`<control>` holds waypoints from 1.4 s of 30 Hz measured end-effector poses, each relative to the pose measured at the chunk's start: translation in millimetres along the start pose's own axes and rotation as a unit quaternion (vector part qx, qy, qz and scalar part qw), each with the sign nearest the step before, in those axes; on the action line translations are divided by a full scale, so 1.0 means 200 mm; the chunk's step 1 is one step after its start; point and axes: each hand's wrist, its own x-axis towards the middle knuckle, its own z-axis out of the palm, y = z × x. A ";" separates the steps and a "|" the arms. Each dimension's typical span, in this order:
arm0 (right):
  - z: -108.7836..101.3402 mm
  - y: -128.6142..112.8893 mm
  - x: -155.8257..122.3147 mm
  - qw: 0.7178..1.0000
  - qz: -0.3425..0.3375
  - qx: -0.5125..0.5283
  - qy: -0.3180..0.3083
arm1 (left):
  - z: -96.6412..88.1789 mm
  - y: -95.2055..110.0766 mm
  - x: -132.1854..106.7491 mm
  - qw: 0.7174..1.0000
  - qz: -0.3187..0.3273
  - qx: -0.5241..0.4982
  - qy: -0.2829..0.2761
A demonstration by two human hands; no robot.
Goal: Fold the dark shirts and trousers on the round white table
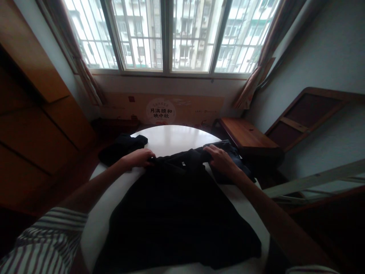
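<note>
A black garment (pixel 176 205) lies spread flat over a round white table (pixel 173 137), its far edge toward the window. My left hand (pixel 139 157) is closed on the garment's far left corner. My right hand (pixel 220 156) rests on the far right corner, fingers curled down onto the cloth. A small white tag (pixel 183 164) shows between the two hands.
Another dark garment (pixel 122 149) is heaped at the table's far left, and a bluish-dark one (pixel 234 158) at the far right. A wooden side table (pixel 246 137) stands to the right, a cardboard box (pixel 162 109) under the window, wooden cabinets (pixel 42 125) on the left.
</note>
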 end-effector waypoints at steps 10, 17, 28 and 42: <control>-0.15 0.13 0.43 0.962 0.147 0.080 0.218 | -0.36 -0.26 0.19 0.936 -0.141 -0.056 0.318; 0.08 -0.18 0.42 0.995 0.095 0.019 -0.011 | -0.09 -0.01 0.32 0.948 -0.134 0.010 0.287; 0.32 -0.48 -0.67 0.984 -0.076 0.108 -0.117 | 0.58 0.30 -0.39 0.995 -0.081 0.030 0.050; 0.25 -0.38 -1.16 0.967 -0.160 0.165 -0.108 | 0.65 0.58 -1.06 0.999 0.025 0.006 0.028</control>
